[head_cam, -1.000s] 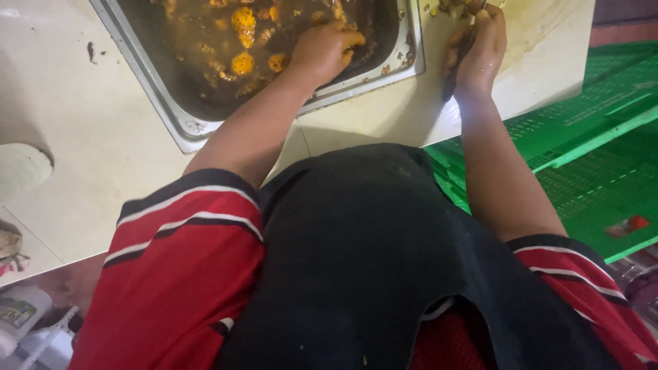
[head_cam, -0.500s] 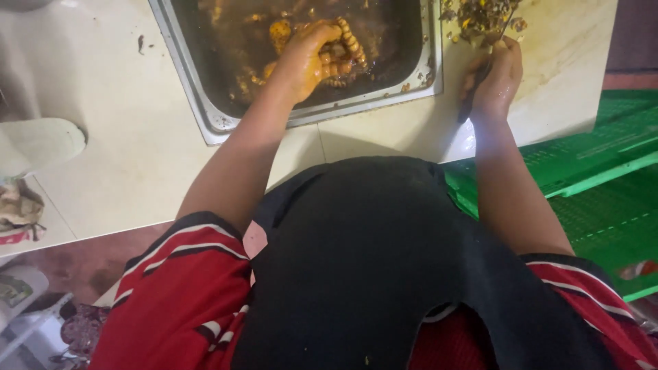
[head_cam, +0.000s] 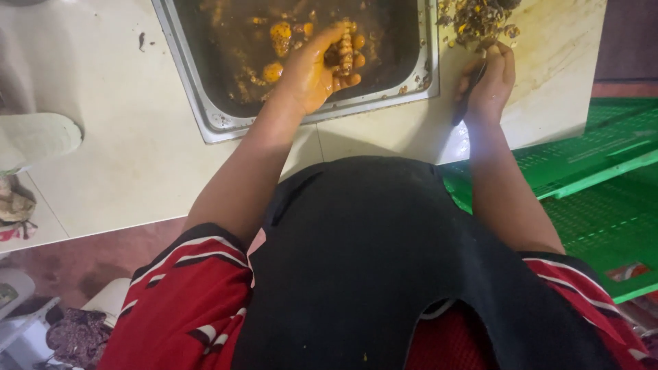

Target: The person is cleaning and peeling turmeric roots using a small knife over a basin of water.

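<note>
since the earlier frame the left hand has come up a little out of the brown liquid and turned, so the knobbly orange-stained root in its grip now shows between thumb and fingers; before, the hand lay lower among the pieces. the right hand has stayed at the edge of the cutting board, just below the pile of dark peelings.

the left hand's grip is closed around the root, fingers curled over it, and it hangs over the metal tray set into the pale worktop. more orange pieces lie in the murky liquid inside the tray, near the hand.

the right hand's grip is closed on a dark knife handle, which points back toward the body; the blade is hidden by the hand, so how it lies cannot be told. the fingertips touch the lower rim of the peelings.

a green plastic crate sits to the right beside the worktop. the person wears a red striped shirt under a black apron.
</note>
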